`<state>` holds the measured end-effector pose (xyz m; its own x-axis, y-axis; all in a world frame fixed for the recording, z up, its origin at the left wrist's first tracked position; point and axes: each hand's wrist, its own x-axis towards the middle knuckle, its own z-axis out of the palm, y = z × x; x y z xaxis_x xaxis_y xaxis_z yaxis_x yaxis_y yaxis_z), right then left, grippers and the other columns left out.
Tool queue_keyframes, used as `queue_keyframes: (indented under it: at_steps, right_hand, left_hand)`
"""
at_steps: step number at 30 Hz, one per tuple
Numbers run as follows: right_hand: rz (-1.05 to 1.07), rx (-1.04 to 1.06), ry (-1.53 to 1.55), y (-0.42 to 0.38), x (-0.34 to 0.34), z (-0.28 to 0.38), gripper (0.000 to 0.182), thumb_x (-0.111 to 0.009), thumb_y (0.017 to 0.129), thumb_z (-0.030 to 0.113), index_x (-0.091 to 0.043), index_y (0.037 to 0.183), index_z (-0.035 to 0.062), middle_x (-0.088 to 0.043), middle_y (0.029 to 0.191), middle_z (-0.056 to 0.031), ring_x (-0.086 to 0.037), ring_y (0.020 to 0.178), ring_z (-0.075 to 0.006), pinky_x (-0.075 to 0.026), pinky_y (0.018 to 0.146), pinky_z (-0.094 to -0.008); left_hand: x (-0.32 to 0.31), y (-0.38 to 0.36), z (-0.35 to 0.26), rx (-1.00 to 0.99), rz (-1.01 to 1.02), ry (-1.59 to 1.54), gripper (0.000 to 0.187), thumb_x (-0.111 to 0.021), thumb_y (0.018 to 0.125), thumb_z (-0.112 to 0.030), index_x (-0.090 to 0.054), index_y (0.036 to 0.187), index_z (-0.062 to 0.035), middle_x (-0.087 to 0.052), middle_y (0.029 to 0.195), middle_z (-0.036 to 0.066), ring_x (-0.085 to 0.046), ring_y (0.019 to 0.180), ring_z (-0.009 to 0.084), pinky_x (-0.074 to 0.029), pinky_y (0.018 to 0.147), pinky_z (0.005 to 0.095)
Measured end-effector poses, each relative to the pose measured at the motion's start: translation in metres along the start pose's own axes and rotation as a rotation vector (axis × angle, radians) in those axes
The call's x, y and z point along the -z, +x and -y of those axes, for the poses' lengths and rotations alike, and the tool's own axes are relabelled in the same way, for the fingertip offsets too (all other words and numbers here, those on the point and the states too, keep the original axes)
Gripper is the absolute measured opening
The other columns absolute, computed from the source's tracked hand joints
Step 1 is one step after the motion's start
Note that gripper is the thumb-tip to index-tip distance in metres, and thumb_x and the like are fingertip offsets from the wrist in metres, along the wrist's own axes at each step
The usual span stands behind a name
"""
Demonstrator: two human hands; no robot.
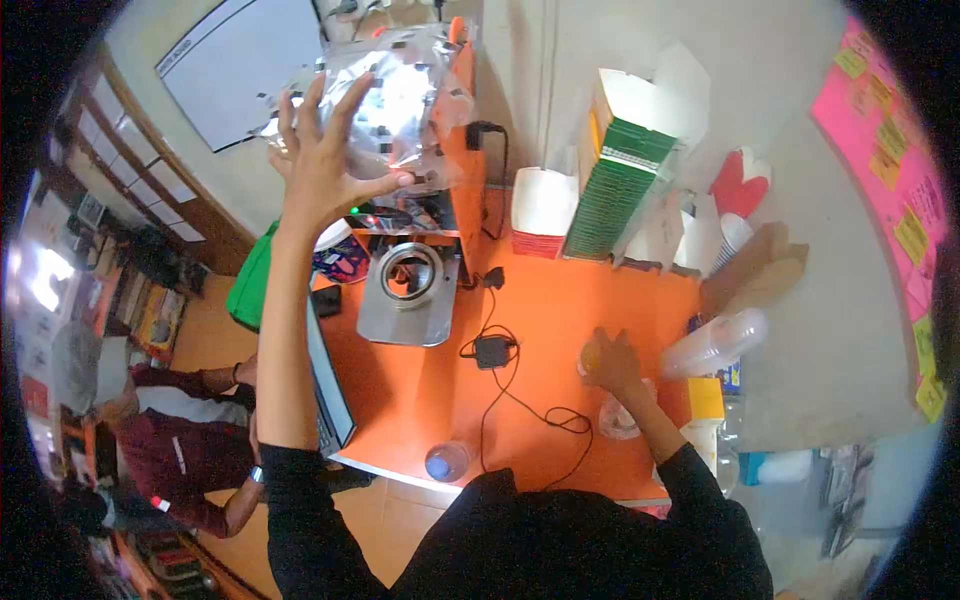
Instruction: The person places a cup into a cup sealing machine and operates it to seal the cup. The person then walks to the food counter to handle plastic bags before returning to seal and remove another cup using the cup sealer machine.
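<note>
My left hand [318, 165] is raised at the upper left, fingers spread and thumb stretched out. It lies against a crinkled clear plastic sheet or bag [400, 105] with dark marks, which hangs in front of an orange machine [466, 90]. Whether the fingers grip the plastic does not show. Low over the orange table [560, 310], my right hand [614, 362] is closed around a small round container with something yellowish in it [588, 358]. Just beside that wrist sits a clear plastic tub [622, 415].
Stacked green cartons [620, 190] and red-white boxes [543, 212] line the wall. A metal plate with a round opening [408, 285], a laptop [332, 385], a black adapter [491, 352] with loose cable, and a bottle [448, 461] occupy the table. Another person [195, 445] is at left.
</note>
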<state>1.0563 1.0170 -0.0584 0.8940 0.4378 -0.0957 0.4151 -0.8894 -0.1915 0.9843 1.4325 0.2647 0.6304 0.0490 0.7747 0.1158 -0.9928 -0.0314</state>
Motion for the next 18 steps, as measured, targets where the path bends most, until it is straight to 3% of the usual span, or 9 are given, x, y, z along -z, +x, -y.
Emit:
queue_keyframes:
  at_steps: [4, 6, 7, 9, 10, 13, 16, 18]
  right_hand:
    - [0.043, 0.096, -0.002, 0.004, 0.021, 0.01, 0.084, -0.084, 0.056, 0.035, -0.039, 0.124, 0.0175, -0.045, 0.117, -0.0312, -0.061, 0.088, -0.0459, -0.055, 0.069, -0.0537]
    - [0.111, 0.116, -0.077, 0.002, 0.045, 0.027, 0.102, -0.089, 0.055, 0.038, -0.037, 0.138, 0.0123, -0.036, 0.136, -0.0354, -0.056, 0.108, -0.0501, -0.054, 0.081, -0.0518]
    - [0.11, 0.133, -0.08, 0.003, 0.056, 0.036, 0.102, -0.089, 0.055, 0.038, -0.037, 0.138, 0.0123, -0.036, 0.136, -0.0354, -0.056, 0.108, -0.0501, -0.054, 0.081, -0.0518]
    - [0.073, 0.281, -0.026, 0.01, 0.08, 0.057, 0.088, -0.087, 0.057, 0.036, -0.044, 0.131, 0.0155, -0.048, 0.121, -0.0303, -0.058, 0.102, -0.0469, -0.054, 0.076, -0.0499]
    - [0.073, 0.294, -0.03, 0.014, 0.095, 0.072, 0.088, -0.087, 0.057, 0.036, -0.044, 0.131, 0.0155, -0.048, 0.121, -0.0303, -0.058, 0.102, -0.0469, -0.054, 0.076, -0.0499]
    - [0.02, 0.617, 0.013, 0.027, 0.143, 0.131, 0.075, -0.084, 0.058, 0.037, -0.049, 0.123, 0.0182, -0.052, 0.109, -0.0256, -0.059, 0.097, -0.0452, -0.053, 0.073, -0.052]
    - [0.006, 0.647, 0.131, 0.037, 0.181, 0.195, 0.061, -0.079, 0.062, 0.042, -0.054, 0.113, 0.0174, -0.058, 0.106, -0.019, -0.061, 0.086, -0.0395, -0.052, 0.076, -0.0514]
    - [-0.087, 0.673, 0.12, 0.044, 0.196, 0.236, 0.067, -0.079, 0.058, 0.042, -0.056, 0.115, 0.016, -0.057, 0.105, -0.0221, -0.062, 0.091, -0.0411, -0.051, 0.077, -0.0506]
  left_hand:
    - [0.002, -0.001, 0.001, -0.002, -0.003, 0.017, 0.109, -0.08, 0.047, -0.069, -0.037, 0.143, -0.0425, -0.021, 0.154, 0.012, -0.001, 0.142, 0.0474, -0.013, 0.097, 0.0797]
    - [0.002, -0.001, 0.001, 0.044, 0.033, 0.024, 0.107, -0.079, 0.047, -0.07, -0.039, 0.142, -0.0428, -0.022, 0.154, 0.013, -0.002, 0.142, 0.0478, -0.012, 0.097, 0.0789]
    - [0.001, -0.001, 0.003, 0.023, 0.002, -0.008, 0.106, -0.078, 0.047, -0.071, -0.039, 0.142, -0.0431, -0.022, 0.153, 0.012, -0.003, 0.142, 0.0474, -0.012, 0.097, 0.0788]
    - [-0.001, -0.001, 0.006, 0.011, -0.032, -0.029, 0.106, -0.077, 0.046, -0.073, -0.04, 0.141, -0.0434, -0.023, 0.153, 0.012, -0.003, 0.142, 0.0471, -0.013, 0.096, 0.0786]
    - [-0.001, -0.001, 0.006, 0.014, -0.027, -0.013, 0.106, -0.076, 0.046, -0.074, -0.04, 0.141, -0.0435, -0.024, 0.152, 0.011, -0.004, 0.142, 0.0467, -0.014, 0.095, 0.0786]
    - [0.0, -0.003, 0.006, 0.031, -0.02, 0.011, 0.106, -0.074, 0.046, -0.077, -0.04, 0.141, -0.0436, -0.025, 0.152, 0.011, -0.005, 0.142, 0.046, -0.015, 0.094, 0.0788]
    - [0.001, -0.002, 0.007, 0.04, -0.025, 0.023, 0.103, -0.072, 0.049, -0.078, -0.04, 0.14, -0.0441, -0.025, 0.152, 0.01, -0.005, 0.142, 0.0459, -0.014, 0.094, 0.0798]
    - [0.006, 0.0, 0.005, 0.082, 0.025, -0.023, 0.097, -0.07, 0.054, -0.078, -0.04, 0.14, -0.0446, -0.025, 0.152, 0.01, -0.007, 0.143, 0.0456, -0.015, 0.096, 0.0798]
